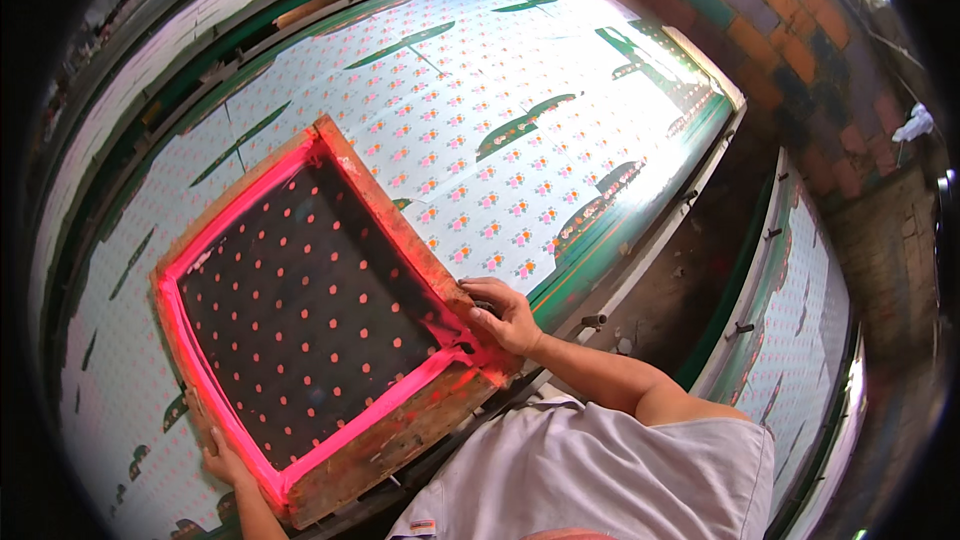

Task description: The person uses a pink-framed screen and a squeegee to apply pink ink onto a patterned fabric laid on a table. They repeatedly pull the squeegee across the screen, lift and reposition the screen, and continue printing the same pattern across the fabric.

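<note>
A wooden screen printing frame point(385, 205) lies tilted across the near part of the long printing table. Bright pink ink point(215, 380) coats its inner border, and its dark mesh point(300, 310) shows rows of small pink dots. My right hand point(505, 315) is closed round the frame's right side, close to the near right corner. Along the left side, my left hand point(222, 455) grips the edge, its fingers partly hidden by the wood. Beneath and beyond the frame spreads pale fabric point(390, 100) printed with small pink and orange flowers.
Cut-out gaps in the fabric show the green tabletop point(570, 275). Pegs such as this one point(594, 321) stick out along the table's right rail. Another table with printed fabric point(790, 310) stands to the right, past a dark aisle. A multicoloured brick wall point(760, 30) rises at the far end.
</note>
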`<control>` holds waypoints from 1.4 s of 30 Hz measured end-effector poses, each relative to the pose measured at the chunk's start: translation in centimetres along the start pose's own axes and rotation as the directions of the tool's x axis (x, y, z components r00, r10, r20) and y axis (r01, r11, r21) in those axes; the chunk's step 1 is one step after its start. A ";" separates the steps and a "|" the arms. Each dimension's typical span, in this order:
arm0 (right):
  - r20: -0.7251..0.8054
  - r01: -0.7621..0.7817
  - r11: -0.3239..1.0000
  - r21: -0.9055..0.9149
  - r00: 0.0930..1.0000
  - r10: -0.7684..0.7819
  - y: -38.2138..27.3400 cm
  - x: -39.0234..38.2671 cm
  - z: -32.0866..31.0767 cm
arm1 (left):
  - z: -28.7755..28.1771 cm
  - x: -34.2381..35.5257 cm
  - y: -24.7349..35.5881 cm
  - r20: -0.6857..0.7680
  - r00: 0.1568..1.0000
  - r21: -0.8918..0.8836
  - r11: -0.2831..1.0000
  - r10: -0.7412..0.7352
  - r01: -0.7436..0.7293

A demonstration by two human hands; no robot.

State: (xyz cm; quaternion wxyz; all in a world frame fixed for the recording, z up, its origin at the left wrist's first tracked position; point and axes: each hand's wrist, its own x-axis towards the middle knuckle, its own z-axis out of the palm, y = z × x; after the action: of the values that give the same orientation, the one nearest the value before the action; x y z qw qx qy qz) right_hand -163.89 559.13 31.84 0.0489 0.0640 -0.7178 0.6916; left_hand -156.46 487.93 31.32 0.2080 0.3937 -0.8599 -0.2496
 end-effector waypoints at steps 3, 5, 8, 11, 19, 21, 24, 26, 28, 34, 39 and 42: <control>-0.030 -0.123 0.982 0.144 0.991 0.129 -0.7 0.2 0.4 | 0.1 -0.4 -0.6 0.010 0.997 -0.112 0.991 0.078 -0.076; -0.043 -0.186 0.971 0.151 0.980 0.195 -1.6 0.6 0.2 | 0.0 -0.6 -0.7 0.056 0.998 -0.130 0.991 0.026 -0.019; 0.117 -0.262 0.910 0.321 0.964 0.237 -3.7 1.0 -0.3 | -0.2 -0.8 -0.2 0.157 0.986 -0.193 0.978 -0.048 0.078; 0.191 -0.217 0.914 0.342 0.969 0.158 -5.9 1.6 -0.3 | -0.2 -1.0 0.4 0.178 0.983 -0.299 0.948 -0.055 0.107; 0.212 -0.041 0.972 0.232 0.977 -0.010 -10.5 3.0 -1.6 | -1.9 -1.0 2.7 0.271 0.954 -0.369 0.901 -0.131 0.228; 0.209 -0.096 0.958 0.272 0.977 0.038 -10.9 3.8 -3.0 | -3.5 -1.3 4.0 0.299 0.942 -0.370 0.891 -0.154 0.263; 0.222 -0.132 0.912 0.389 0.974 0.047 -11.3 3.9 -6.1 | -6.4 -3.1 6.9 0.324 0.937 -0.372 0.893 -0.129 0.252; 0.216 -0.123 0.915 0.384 0.975 0.040 -11.3 4.1 -8.8 | -7.4 -5.4 9.8 0.328 0.942 -0.421 0.882 -0.068 0.211; 0.207 -0.067 0.904 0.422 0.978 -0.024 -11.0 4.8 -11.7 | -8.6 -8.6 13.3 0.293 0.954 -0.417 0.890 -0.059 0.183; 0.238 -0.063 0.830 0.554 0.968 -0.086 -10.3 6.9 -25.0 | -9.2 -21.5 26.5 0.326 0.945 -0.479 0.857 -0.031 0.193; 0.251 -0.127 0.800 0.586 0.967 -0.031 -9.7 7.1 -35.9 | -9.6 -33.4 37.1 0.352 0.935 -0.512 0.830 -0.031 0.221; 0.267 -0.165 0.794 0.585 0.964 0.004 -10.5 7.3 -41.0 | -10.4 -38.8 42.1 0.354 0.934 -0.540 0.806 -0.044 0.242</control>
State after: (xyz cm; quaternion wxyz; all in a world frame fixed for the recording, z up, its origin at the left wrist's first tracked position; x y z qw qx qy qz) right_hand -170.12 599.56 44.95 -0.0966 0.1312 -0.4633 0.8711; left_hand -151.43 539.22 58.23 0.1531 0.3304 -0.7338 -0.5736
